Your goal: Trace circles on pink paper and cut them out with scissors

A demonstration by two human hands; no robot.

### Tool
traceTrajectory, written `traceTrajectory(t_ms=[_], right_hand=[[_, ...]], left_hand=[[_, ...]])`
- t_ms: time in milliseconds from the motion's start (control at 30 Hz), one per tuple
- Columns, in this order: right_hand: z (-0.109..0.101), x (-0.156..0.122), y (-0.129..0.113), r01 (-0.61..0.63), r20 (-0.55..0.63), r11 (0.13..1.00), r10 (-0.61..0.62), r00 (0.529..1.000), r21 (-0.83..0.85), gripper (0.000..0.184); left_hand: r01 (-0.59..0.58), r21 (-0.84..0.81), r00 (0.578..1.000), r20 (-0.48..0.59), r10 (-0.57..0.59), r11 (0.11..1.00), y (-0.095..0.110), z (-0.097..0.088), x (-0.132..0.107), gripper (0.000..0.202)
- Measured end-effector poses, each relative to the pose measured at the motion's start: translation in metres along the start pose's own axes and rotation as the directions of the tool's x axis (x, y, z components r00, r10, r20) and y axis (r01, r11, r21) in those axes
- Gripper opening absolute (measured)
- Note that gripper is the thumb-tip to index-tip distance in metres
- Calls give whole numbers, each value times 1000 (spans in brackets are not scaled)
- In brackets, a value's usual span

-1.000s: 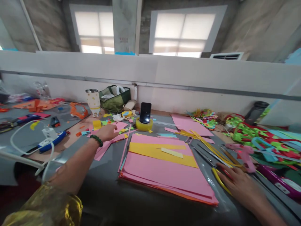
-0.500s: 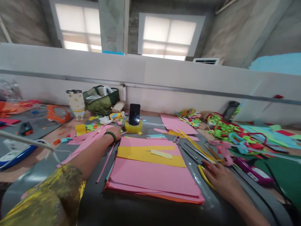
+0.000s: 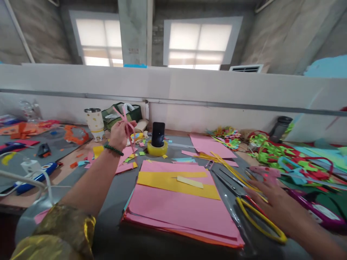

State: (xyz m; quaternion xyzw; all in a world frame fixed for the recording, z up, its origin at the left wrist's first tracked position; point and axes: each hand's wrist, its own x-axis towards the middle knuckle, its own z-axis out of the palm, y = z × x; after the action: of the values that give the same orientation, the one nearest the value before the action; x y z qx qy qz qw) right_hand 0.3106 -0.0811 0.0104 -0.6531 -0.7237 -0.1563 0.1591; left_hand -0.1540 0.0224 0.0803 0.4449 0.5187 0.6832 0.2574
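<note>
Raised above the back left of the table, my left hand (image 3: 118, 135) pinches a few thin pink paper strips (image 3: 125, 118), whose ends stick up and hang down. My right hand (image 3: 279, 202) lies palm down on the right, fingers stretched out and somewhat blurred. Beneath and beside it are scissors with yellow handles (image 3: 275, 233) and a slim tool with a red handle (image 3: 256, 205). Just beyond its fingers lies a pink glue gun (image 3: 267, 171). Between both hands sits a stack of pink paper (image 3: 176, 209), topped by a yellow paper band (image 3: 159, 180) and a pale yellow slip (image 3: 189, 181).
A phone (image 3: 158, 133) leans upright in a yellow tape roll (image 3: 157, 149). At the back left stand a patterned tumbler (image 3: 94, 124) and a green bag (image 3: 135, 115). Green and red paper cuttings (image 3: 273, 148) heap up at right, near a purple device (image 3: 316, 209).
My left hand has lifted from the table with pink strips between its fingers. The right hand has shifted away from the yellow scissor handles, which now show more fully.
</note>
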Motion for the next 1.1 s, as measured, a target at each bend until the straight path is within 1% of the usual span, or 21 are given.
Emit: traceTrajectory(t_ms=[67, 167, 200, 233, 267, 300, 333, 367, 400, 433, 467, 533, 567, 600, 633, 700, 767, 833, 933, 1000, 1100], right_hand=[[-35, 17, -35, 138, -49, 972, -131, 990, 190, 47], [-78, 35, -108, 257, -179, 887, -202, 963, 384, 58], [-83, 40, -132, 294, -192, 826, -228, 955, 482, 68], [-84, 44, -153, 299, -155, 745, -259, 953, 597, 78], [-81, 48, -170, 281, -115, 639, -289, 950, 716, 85], [-75, 50, -182, 229, -58, 501, -333, 941, 835, 86], [-68, 51, -190, 157, -6, 356, -389, 921, 921, 76], [-61, 50, -194, 57, 69, 259, -453, 889, 964, 60], [-56, 49, -195, -40, 140, 206, -499, 855, 978, 45], [-52, 48, -192, -124, 213, 198, -535, 817, 972, 32], [-50, 49, -186, -182, 291, 245, -542, 788, 952, 26], [-52, 58, -165, -225, 421, 418, -466, 778, 880, 25], [-54, 68, -150, -221, 464, 530, -384, 798, 819, 25], [-55, 79, -133, -225, 476, 596, -304, 825, 770, 24], [-56, 92, -115, -234, 483, 636, -250, 839, 736, 23], [-54, 117, -76, -273, 509, 727, -121, 852, 630, 25], [-43, 132, -40, -336, 559, 815, 17, 829, 473, 25], [-26, 133, -14, -389, 623, 874, 135, 771, 292, 24], [4, 122, 7, -381, 675, 922, 236, 699, 72, 28], [20, 116, 12, -334, 676, 942, 260, 690, -21, 28], [35, 116, 14, -250, 651, 965, 239, 720, -77, 28]], left_hand=[[33, -170, 999, 30, -29, 985, 25, 14, -20, 21], [152, -357, 975, 205, -82, 921, 54, 45, -68, 18], [308, -474, 930, 332, -156, 825, 61, 55, -85, 18], [415, -534, 886, 422, -193, 736, 65, 63, -102, 18], [474, -556, 857, 471, -211, 683, 68, 69, -116, 18], [505, -558, 843, 485, -235, 658, 69, 74, -127, 18], [523, -543, 832, 494, -253, 658, 68, 77, -135, 18], [523, -527, 833, 481, -272, 671, 66, 79, -139, 19], [511, -515, 841, 463, -279, 688, 62, 80, -141, 20], [497, -508, 849, 453, -273, 703, 56, 81, -140, 20], [490, -501, 849, 458, -262, 713, 50, 82, -139, 20], [535, -450, 806, 526, -271, 715, 32, 83, -135, 17], [575, -401, 765, 572, -295, 713, 21, 83, -133, 14], [623, -331, 713, 613, -340, 709, 9, 83, -132, 11], [646, -282, 684, 625, -375, 709, -3, 82, -131, 9], [632, -222, 676, 626, -389, 742, -26, 81, -130, 10], [600, -153, 676, 621, -396, 785, -44, 78, -129, 18], [532, -81, 677, 639, -366, 843, -54, 75, -128, 22], [407, -25, 680, 676, -285, 913, -57, 73, -127, 24], [368, -4, 673, 691, -263, 930, -55, 72, -127, 25], [337, 23, 663, 704, -255, 941, -52, 73, -127, 25]])
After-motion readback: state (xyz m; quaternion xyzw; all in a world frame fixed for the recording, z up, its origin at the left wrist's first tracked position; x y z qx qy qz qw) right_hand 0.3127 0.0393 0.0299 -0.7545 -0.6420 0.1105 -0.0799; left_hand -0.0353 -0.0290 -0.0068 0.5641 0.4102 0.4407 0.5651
